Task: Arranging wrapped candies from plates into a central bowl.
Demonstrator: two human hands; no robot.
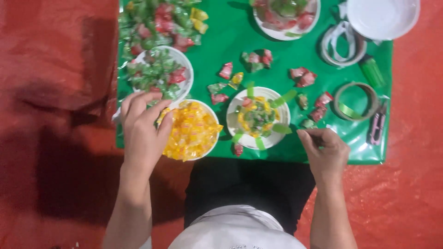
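My left hand (142, 127) rests with fingers spread on the left rim of a white plate heaped with yellow wrapped candies (194, 131). My right hand (325, 152) lies at the near edge of the green sheet (230, 41), fingers curled; whether it holds something small I cannot tell. Between the hands stands a white plate (277, 138) with green tape strips round its rim and a ring of yellow and green candies in its middle. Loose red candies (318, 108) lie just beyond my right hand.
A plate of green and red candies (159, 74) sits behind my left hand, with a loose heap (161, 23) further back. Another candy plate (286, 16), an upturned white plate (383, 16), tape rolls (355, 101), a green lighter (371, 71) and a cutter (377, 127) lie right. Red sheeting (55, 138) surrounds everything.
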